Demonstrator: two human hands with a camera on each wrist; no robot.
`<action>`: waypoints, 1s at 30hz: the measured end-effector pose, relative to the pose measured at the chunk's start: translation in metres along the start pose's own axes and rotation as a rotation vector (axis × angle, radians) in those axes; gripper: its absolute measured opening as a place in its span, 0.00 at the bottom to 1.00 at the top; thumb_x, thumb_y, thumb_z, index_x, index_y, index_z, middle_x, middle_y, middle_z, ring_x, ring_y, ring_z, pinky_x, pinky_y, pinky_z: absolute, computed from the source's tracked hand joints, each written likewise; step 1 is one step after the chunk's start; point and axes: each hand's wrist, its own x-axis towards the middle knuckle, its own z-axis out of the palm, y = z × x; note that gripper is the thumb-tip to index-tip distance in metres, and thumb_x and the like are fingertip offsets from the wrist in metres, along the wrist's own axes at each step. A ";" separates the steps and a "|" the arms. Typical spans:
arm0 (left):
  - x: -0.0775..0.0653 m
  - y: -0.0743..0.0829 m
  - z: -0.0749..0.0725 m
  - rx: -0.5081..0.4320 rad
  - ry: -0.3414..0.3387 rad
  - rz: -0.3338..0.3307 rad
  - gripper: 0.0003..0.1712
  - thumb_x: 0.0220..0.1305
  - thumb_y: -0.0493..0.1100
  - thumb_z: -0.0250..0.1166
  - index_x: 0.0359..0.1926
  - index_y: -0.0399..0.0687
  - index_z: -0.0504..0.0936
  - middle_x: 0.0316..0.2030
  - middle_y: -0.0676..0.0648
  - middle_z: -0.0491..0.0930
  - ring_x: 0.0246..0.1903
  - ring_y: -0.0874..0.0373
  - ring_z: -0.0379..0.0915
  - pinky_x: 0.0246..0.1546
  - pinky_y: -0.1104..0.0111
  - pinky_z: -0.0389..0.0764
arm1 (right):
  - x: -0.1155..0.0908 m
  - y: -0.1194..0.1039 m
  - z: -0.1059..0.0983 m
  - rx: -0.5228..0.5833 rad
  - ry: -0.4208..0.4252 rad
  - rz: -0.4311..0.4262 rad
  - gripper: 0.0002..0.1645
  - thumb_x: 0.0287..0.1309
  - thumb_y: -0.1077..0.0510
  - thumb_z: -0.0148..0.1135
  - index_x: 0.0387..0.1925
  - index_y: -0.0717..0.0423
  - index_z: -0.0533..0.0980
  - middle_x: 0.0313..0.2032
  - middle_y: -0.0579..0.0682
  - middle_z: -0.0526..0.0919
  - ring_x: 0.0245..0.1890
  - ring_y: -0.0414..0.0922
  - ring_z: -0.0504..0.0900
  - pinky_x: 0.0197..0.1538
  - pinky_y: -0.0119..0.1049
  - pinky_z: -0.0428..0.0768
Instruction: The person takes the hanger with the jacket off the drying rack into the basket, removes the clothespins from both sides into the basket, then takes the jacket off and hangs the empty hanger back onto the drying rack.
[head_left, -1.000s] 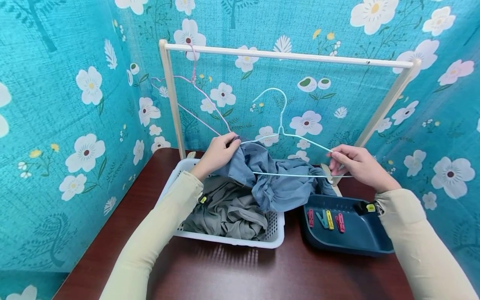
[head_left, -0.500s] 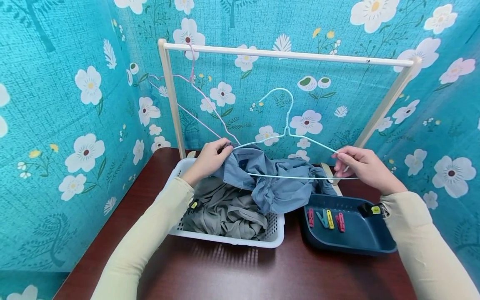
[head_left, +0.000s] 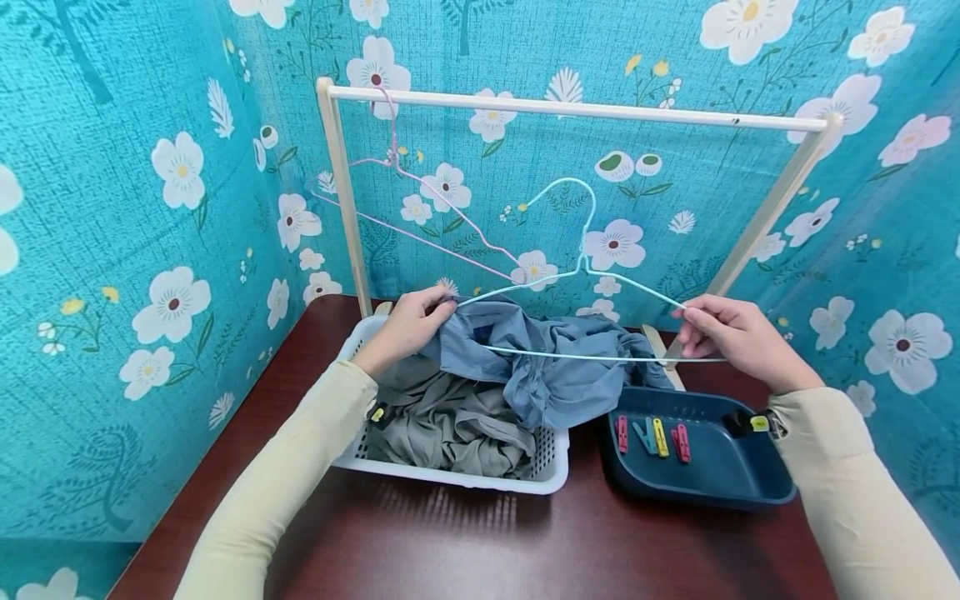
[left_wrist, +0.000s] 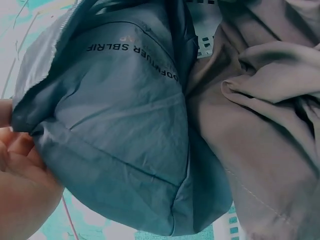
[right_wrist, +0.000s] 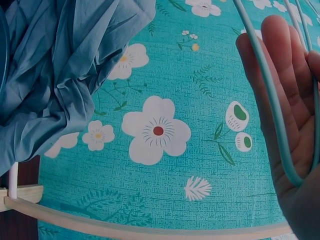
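A light-blue wire hanger (head_left: pixel 583 265) tilts above the baskets, its hook free of the rail. My right hand (head_left: pixel 723 337) holds its right end; in the right wrist view the wire bend lies across the palm (right_wrist: pixel 295 145). A crumpled blue-grey garment (head_left: pixel 562 383) hangs around the hanger's left part and drapes over the white basket. My left hand (head_left: pixel 405 327) pinches the garment's edge near the hanger's left tip, which is hidden in the cloth. Printed lettering shows inside the garment (left_wrist: pixel 120 120) in the left wrist view, beside the pinching fingers.
Grey-brown cloth (head_left: pixel 457 437) fills the white basket (head_left: pixel 480 482). A dark blue tray (head_left: pixel 712 479) at right holds several clothespins (head_left: pixel 659 438). Behind stands a wooden rack (head_left: pixel 570 108) with a pink hanger (head_left: pixel 450 204) on its rail. Floral cloth surrounds the dark table (head_left: pixel 465 542).
My left hand has moved left and down with the garment's edge, opening it wider. The hanger and my right hand have shifted right. The pink hanger has swung, its right end now farther right.
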 end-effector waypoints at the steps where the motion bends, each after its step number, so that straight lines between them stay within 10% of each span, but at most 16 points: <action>1: 0.000 -0.001 -0.001 0.008 -0.001 -0.008 0.12 0.73 0.41 0.51 0.45 0.42 0.80 0.27 0.46 0.72 0.25 0.54 0.63 0.29 0.64 0.64 | 0.000 0.001 -0.001 -0.003 -0.003 -0.010 0.16 0.72 0.58 0.44 0.47 0.65 0.74 0.28 0.54 0.79 0.26 0.46 0.82 0.31 0.35 0.81; 14: -0.004 -0.010 -0.006 0.011 -0.014 -0.087 0.16 0.73 0.36 0.48 0.56 0.46 0.77 0.53 0.43 0.76 0.36 0.53 0.70 0.38 0.61 0.68 | -0.004 0.010 -0.004 0.014 0.004 -0.007 0.12 0.71 0.59 0.46 0.46 0.59 0.75 0.29 0.58 0.80 0.26 0.45 0.83 0.30 0.34 0.81; 21: -0.007 -0.014 -0.008 -0.008 -0.048 -0.123 0.18 0.73 0.36 0.48 0.59 0.49 0.75 0.56 0.45 0.74 0.22 0.53 0.59 0.31 0.62 0.67 | -0.006 0.010 -0.004 -0.001 0.023 0.023 0.16 0.72 0.56 0.45 0.47 0.63 0.74 0.29 0.59 0.79 0.26 0.46 0.82 0.30 0.35 0.81; 30: -0.009 -0.019 -0.008 -0.012 -0.038 -0.150 0.15 0.73 0.37 0.49 0.55 0.43 0.77 0.49 0.44 0.77 0.36 0.55 0.71 0.37 0.62 0.70 | -0.008 0.012 -0.003 0.017 0.013 0.020 0.15 0.72 0.57 0.45 0.47 0.63 0.74 0.29 0.61 0.79 0.25 0.46 0.82 0.30 0.35 0.81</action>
